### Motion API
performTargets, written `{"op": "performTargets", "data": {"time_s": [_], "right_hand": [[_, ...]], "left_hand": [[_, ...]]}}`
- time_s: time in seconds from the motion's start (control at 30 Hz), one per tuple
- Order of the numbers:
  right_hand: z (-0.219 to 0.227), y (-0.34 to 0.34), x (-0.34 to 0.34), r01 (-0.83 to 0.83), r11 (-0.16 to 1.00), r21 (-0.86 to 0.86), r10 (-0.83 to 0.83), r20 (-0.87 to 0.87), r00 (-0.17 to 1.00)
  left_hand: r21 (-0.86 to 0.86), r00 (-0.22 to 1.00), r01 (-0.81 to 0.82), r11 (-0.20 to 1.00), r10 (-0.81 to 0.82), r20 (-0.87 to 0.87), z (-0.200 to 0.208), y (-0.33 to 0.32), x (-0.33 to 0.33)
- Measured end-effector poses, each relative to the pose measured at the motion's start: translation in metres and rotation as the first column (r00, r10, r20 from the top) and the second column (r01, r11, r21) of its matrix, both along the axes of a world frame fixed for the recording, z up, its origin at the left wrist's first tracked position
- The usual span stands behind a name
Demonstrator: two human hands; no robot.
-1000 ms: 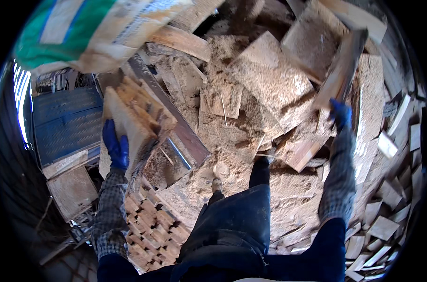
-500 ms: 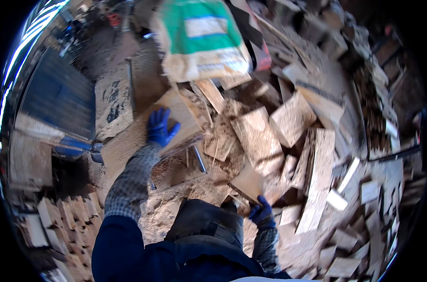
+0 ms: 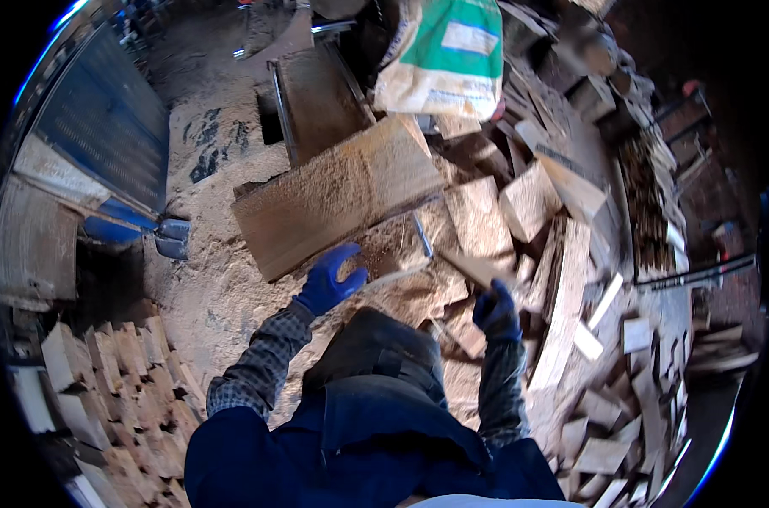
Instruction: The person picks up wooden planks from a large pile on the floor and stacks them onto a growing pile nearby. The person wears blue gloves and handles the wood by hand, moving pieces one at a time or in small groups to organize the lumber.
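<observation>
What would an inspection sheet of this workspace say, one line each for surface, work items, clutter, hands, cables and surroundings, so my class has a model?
Surface: sawdust-strewn floor, uneven, with wood lying on it.
Work items: large board lying aslant ahead; small wooden piece in hand.
Clutter: offcuts scattered at lower right; wood blocks stacked at lower left.
Hands: both in blue gloves; left hand open near the large board's near edge, contact unclear; right hand gripping the small wooden piece.
Cables: nothing seen.
Surroundings: blue panel at left; green-and-white bag beyond the large board.
</observation>
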State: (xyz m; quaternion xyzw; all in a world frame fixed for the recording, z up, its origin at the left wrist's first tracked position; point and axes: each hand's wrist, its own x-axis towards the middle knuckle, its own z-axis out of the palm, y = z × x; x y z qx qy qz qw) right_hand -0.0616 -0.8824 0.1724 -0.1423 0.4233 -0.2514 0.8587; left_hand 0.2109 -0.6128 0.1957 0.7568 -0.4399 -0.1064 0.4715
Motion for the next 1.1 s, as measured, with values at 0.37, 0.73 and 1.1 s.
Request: {"op": "performTargets", "data": {"time_s": [0.37, 0.73, 1.1], "right_hand": [[0.132, 0.203, 0.175, -0.341, 0.864, -0.370, 0.391, 0.068, 0.918], [-0.086, 0.191, -0.022, -0.900, 0.235, -0.368, 0.425, -0.793, 0.436], [-0.189, 0.227, -0.388, -0.655, 0.719, 0.234, 0.431, -0.889, 0.155]], "left_hand": [[-0.095, 0.897, 0.113, 0.989, -0.061, 0.437, 0.164, -0.003, 0.113], [0.508, 0.726, -0.184, 0.841, -0.232, 0.647, 0.004, -0.051, 0.095], [0.222, 0.476, -0.041, 0.974, -0.176, 0.862, -0.041, -0.050, -0.052]]}}
